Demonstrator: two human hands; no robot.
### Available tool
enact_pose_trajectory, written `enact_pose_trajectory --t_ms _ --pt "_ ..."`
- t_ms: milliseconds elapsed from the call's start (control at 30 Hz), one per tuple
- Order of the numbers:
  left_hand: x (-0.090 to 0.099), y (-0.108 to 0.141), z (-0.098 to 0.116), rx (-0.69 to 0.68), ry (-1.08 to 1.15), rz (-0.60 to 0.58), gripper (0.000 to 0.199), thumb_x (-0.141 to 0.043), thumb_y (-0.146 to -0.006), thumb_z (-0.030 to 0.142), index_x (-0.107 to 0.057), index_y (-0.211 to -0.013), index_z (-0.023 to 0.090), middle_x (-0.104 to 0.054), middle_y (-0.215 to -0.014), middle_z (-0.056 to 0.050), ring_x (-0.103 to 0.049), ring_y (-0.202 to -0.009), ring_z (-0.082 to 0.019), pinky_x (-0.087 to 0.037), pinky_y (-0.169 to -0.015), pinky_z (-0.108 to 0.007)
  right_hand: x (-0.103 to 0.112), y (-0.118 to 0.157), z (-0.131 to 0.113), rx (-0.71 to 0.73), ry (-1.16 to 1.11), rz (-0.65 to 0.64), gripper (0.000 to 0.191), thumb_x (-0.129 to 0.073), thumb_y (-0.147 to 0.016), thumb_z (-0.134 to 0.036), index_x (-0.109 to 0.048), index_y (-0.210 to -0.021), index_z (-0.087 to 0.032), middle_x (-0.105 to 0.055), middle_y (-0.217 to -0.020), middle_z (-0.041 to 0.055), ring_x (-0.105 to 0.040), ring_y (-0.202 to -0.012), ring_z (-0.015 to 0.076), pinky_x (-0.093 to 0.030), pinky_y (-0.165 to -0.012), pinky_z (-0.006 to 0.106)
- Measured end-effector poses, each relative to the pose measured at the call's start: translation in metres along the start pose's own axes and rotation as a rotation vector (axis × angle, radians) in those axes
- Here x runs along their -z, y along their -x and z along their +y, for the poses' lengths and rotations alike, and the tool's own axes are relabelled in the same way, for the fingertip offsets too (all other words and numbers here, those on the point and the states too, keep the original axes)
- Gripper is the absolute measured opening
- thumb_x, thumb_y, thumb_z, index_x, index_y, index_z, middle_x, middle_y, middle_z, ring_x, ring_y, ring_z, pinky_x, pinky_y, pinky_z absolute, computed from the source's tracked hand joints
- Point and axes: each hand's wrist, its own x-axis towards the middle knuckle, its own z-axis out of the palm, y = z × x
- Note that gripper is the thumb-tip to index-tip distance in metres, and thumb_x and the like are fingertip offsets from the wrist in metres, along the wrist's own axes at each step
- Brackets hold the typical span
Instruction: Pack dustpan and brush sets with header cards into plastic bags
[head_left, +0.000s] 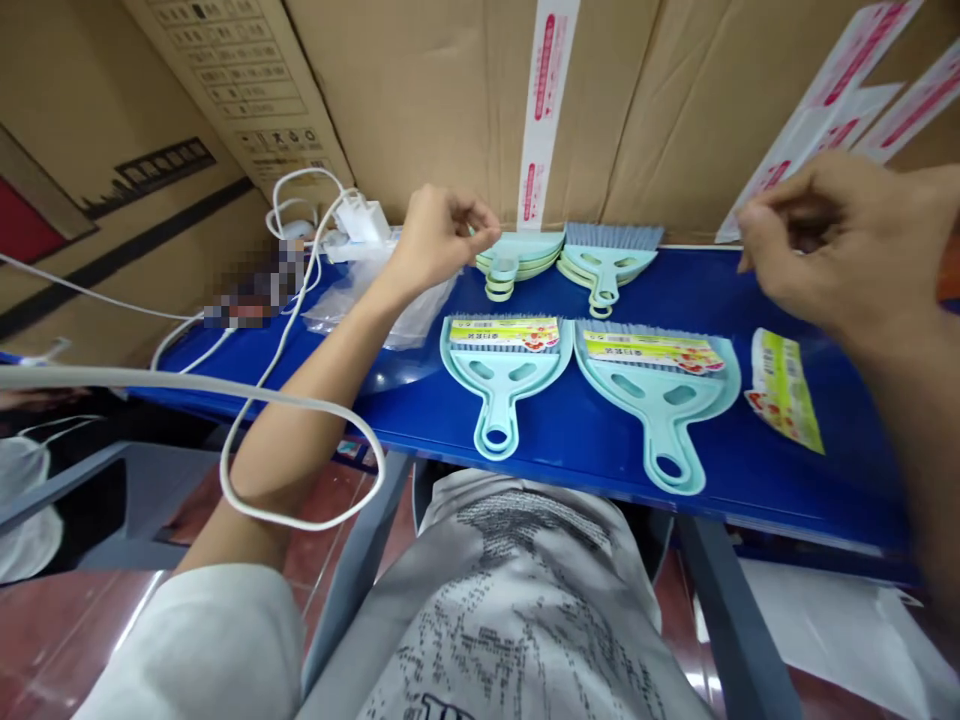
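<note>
Two light-blue dustpan sets lie side by side on the blue table, in front of the person and between the two hands. In the left set and in the right set, a brush is nested in the pan, a yellow-green label lies across its bristles, and the handle points to the person.

The left hand is above and behind the left set, just beside the stacked dustpans. Its fingers are bent, with the thumb near to the forefinger; whether they pinch something, I cannot tell. The right hand is raised above the right side of the table, its fingers curled inward, and their hold I also cannot tell. The loose label lies below this hand, to the right of the right set.

The stacked brushes lie behind both sets, and clear plastic bags lie near the left forearm
</note>
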Motion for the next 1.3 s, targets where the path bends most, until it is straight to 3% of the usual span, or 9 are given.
enact_pose_trajectory --t_ms 167,333,433,567,667,733,933,1133,1300 --pt "-0.013 0.007 0.009 -0.084 0.129 -0.01 0.032 -0.083 -0.094 0.05 -0.075 -0.08 0.022 -0.075 -0.07 -0.003 -0.069 -0.066 -0.018 -0.052 -0.063 -0.03 -0.019 0.011 0.018 -0.049 0.163 0.037 0.053 -0.045 -0.111 -0.064 -0.081 -0.102 -0.025 -0.074 -0.079 0.0075 -0.074 -0.093 0.0281 -0.052 -0.081 0.042" --pt "-0.022 0.013 0.021 -0.053 0.158 -0.039 0.063 -0.058 -0.109 0.063 -0.072 -0.065 0.021 -0.073 -0.061 -0.006 -0.069 -0.061 -0.018 -0.05 -0.061 -0.031 -0.043 0.01 0.025 -0.043 0.372 0.111 0.063 -0.033 -0.108 -0.063 -0.053 -0.061 -0.027 -0.032 -0.053 0.0028 -0.054 -0.068 0.025 -0.041 -0.081 0.047" --pt "-0.022 0.013 0.022 -0.065 0.159 -0.089 0.059 -0.064 -0.107 0.063 -0.073 -0.065 0.021 -0.073 -0.061 -0.006 -0.069 -0.063 -0.018 -0.051 -0.062 -0.03 -0.048 0.006 0.019 -0.034 0.333 0.07 0.065 -0.037 -0.109 -0.062 -0.051 -0.056 -0.029 -0.029 -0.052 0.0029 -0.045 -0.062 0.022 -0.038 -0.073 0.043" --pt "-0.021 0.015 0.022 -0.138 0.198 -0.191 0.041 -0.084 -0.095 0.05 -0.075 -0.068 0.021 -0.073 -0.062 -0.004 -0.071 -0.069 -0.019 -0.051 -0.068 -0.03 -0.055 0.004 0.015 0.021 0.261 -0.028 0.034 -0.065 -0.104 -0.048 -0.083 -0.091 -0.021 -0.051 -0.053 0.0023 -0.051 -0.059 0.0202 -0.042 -0.07 0.04" --pt "-0.023 0.016 0.021 -0.152 0.257 -0.232 0.032 -0.091 -0.087 0.04 -0.074 -0.068 0.021 -0.071 -0.063 -0.002 -0.071 -0.072 -0.019 -0.052 -0.076 -0.031 -0.068 0.005 0.018 0.086 0.137 -0.103 0.043 -0.071 -0.1 -0.035 -0.077 -0.14 -0.019 -0.074 -0.074 0.0049 -0.061 -0.064 0.0201 -0.045 -0.07 0.036" --pt "-0.026 0.017 0.02 -0.124 0.302 -0.22 0.031 -0.09 -0.087 0.038 -0.072 -0.068 0.021 -0.068 -0.061 0.0 -0.071 -0.073 -0.02 -0.053 -0.081 -0.032 -0.077 0.006 0.018 0.131 0.058 -0.14 0.052 -0.069 -0.1 -0.031 -0.071 -0.152 -0.023 -0.083 -0.096 0.0067 -0.07 -0.072 0.0212 -0.048 -0.071 0.035" --pt "-0.033 0.021 0.015 -0.075 0.341 -0.104 0.047 -0.073 -0.102 0.048 -0.064 -0.066 0.02 -0.052 -0.055 -0.002 -0.071 -0.08 -0.026 -0.051 -0.084 -0.036 -0.079 -0.002 -0.016 0.15 -0.028 -0.16 0.032 -0.071 -0.103 -0.048 -0.085 -0.123 -0.028 -0.085 -0.103 0.0091 -0.074 -0.09 0.029 -0.054 -0.085 0.043" --pt "-0.034 0.021 0.018 -0.135 0.182 -0.039 0.053 -0.069 -0.104 0.047 -0.054 -0.06 0.021 -0.042 -0.054 -0.001 -0.068 -0.081 -0.027 -0.046 -0.089 -0.04 -0.083 -0.026 -0.061 0.434 -0.145 -0.559 0.101 -0.095 -0.079 -0.06 -0.054 -0.166 -0.03 -0.07 -0.145 0.0133 -0.061 -0.129 0.0381 -0.05 -0.107 0.053" --pt "-0.023 0.018 0.018 -0.157 0.059 0.066 0.055 -0.063 -0.107 0.051 -0.054 -0.061 0.022 -0.043 -0.054 -0.003 -0.068 -0.081 -0.028 -0.046 -0.09 -0.041 -0.085 -0.003 -0.099 0.628 0.036 -0.448 0.04 -0.082 -0.092 -0.024 -0.071 -0.13 -0.02 -0.066 -0.129 0.015 -0.059 -0.113 0.0309 -0.05 -0.102 0.047"
